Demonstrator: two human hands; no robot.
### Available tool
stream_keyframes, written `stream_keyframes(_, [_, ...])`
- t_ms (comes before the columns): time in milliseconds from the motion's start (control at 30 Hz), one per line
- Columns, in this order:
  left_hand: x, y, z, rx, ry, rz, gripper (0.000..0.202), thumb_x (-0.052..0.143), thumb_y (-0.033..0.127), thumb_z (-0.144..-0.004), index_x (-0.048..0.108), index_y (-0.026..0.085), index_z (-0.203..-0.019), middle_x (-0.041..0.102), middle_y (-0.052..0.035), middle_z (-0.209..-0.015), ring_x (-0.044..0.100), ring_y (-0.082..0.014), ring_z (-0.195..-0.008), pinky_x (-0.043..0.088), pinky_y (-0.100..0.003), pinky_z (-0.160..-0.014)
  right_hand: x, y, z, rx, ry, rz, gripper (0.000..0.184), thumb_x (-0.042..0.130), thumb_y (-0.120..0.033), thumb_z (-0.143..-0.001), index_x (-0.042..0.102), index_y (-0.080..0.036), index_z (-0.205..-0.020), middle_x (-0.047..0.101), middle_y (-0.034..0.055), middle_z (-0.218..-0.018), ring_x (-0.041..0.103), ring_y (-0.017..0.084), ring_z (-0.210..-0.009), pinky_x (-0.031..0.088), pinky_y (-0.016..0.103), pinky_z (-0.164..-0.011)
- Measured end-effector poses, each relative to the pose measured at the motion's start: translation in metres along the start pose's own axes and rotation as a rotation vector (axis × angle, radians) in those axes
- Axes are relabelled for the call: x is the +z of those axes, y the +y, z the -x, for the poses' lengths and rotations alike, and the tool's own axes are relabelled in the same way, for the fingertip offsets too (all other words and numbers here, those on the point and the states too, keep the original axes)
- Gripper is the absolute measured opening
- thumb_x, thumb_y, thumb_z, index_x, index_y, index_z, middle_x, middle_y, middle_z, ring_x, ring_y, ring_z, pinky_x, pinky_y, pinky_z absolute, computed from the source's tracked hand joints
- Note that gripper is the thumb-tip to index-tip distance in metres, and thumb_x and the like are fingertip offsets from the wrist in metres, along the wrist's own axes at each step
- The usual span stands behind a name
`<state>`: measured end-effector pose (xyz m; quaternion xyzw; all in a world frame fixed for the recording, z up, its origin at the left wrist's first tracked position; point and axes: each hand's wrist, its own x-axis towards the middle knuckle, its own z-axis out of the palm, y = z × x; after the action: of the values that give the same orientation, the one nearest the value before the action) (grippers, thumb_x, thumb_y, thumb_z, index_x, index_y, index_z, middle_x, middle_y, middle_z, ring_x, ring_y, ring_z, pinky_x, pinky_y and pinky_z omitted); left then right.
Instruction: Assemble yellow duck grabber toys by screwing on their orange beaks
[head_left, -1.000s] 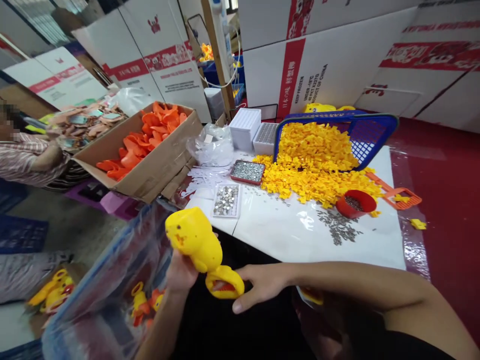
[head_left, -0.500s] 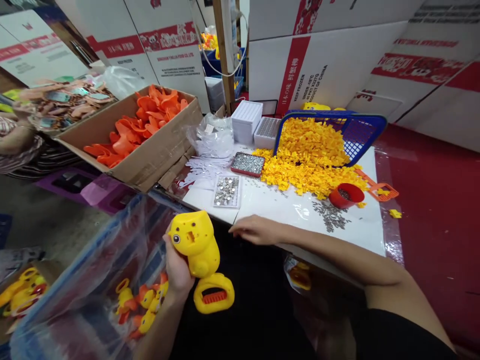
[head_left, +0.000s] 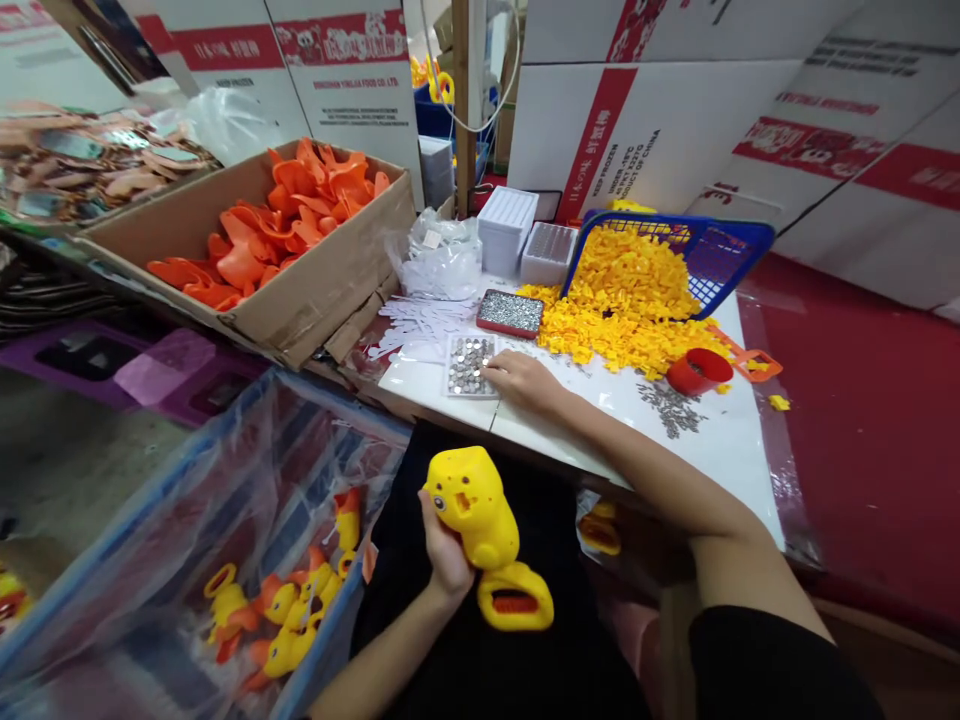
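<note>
My left hand (head_left: pixel 444 548) is wrapped round a yellow duck-shaped toy (head_left: pixel 480 515) with a loop handle, held over my dark lap. My right hand (head_left: pixel 521 379) reaches across the white table (head_left: pixel 600 440) and rests with curled fingers at the right edge of a clear tray of small silver discs (head_left: pixel 467 364). Whether its fingertips pinch a disc is hidden. A red-rimmed tray of silver parts (head_left: pixel 511 312) lies just beyond.
A heap of small yellow pieces (head_left: pixel 622 310) spills from a blue basket (head_left: pixel 720 260). Close by are a red cup (head_left: pixel 697 371) and loose dark screws (head_left: pixel 670 405). Orange parts fill a cardboard box (head_left: pixel 300 290) on the left. A plastic-lined bin (head_left: pixel 225 560) with assembled ducks stands at lower left.
My right hand left the toy's handle and stretched forward to the tray of silver discs. My left hand lowered the duck toward my lap, and the view swung to the right.
</note>
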<state>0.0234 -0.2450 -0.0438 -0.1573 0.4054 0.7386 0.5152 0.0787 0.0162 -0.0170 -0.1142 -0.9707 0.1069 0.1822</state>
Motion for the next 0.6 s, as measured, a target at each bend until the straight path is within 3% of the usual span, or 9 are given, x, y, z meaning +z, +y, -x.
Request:
stream_keyframes(133, [0.004, -0.023, -0.023, -0.015, -0.031, -0.078, 0.063, 0.064, 0.072, -0.081, 0.073, 0.016, -0.107, 0.076, -0.0097, -0.091, 0.073, -0.0283, -0.087, 0.056, -0.040, -0.085, 0.003, 0.000, 0.001, 0.011, 0.031, 0.059, 0.037, 0.037, -0.021, -0.104, 0.072, -0.011, -0.107, 0.068, 0.0208, -0.113, 0.059, 0.026, -0.105, 0.049, 0.041, -0.090])
stream_keyframes(300, [0.016, -0.034, -0.043, 0.026, -0.134, -0.122, 0.069, 0.069, 0.073, -0.075, 0.069, 0.016, -0.116, 0.075, -0.0081, -0.092, 0.071, -0.0247, -0.085, 0.054, -0.036, -0.083, 0.001, 0.000, -0.001, -0.023, -0.025, 0.098, 0.035, 0.040, -0.017, -0.102, 0.070, -0.009, -0.117, 0.068, 0.0206, -0.117, 0.059, 0.026, -0.109, 0.049, 0.044, -0.095])
stream_keyframes(467, [0.021, -0.027, -0.043, 0.076, -0.204, -0.166, 0.060, 0.068, 0.065, -0.082, 0.069, 0.018, -0.120, 0.076, -0.0093, -0.106, 0.071, -0.0261, -0.099, 0.054, -0.034, -0.087, -0.005, -0.002, 0.000, -0.033, -0.065, 0.124, 0.035, 0.039, -0.012, -0.101, 0.068, -0.007, -0.121, 0.063, 0.0229, -0.127, 0.054, 0.029, -0.117, 0.047, 0.048, -0.098])
stream_keyframes(600, [0.027, -0.007, -0.032, 0.118, -0.147, -0.171, 0.056, 0.063, 0.062, -0.089, 0.065, 0.023, -0.129, 0.073, -0.0088, -0.121, 0.067, -0.0269, -0.118, 0.052, -0.035, -0.099, -0.007, -0.001, -0.002, -0.046, -0.096, 0.109, 0.035, 0.037, -0.015, -0.103, 0.069, -0.008, -0.116, 0.066, 0.0205, -0.119, 0.056, 0.026, -0.110, 0.048, 0.045, -0.096])
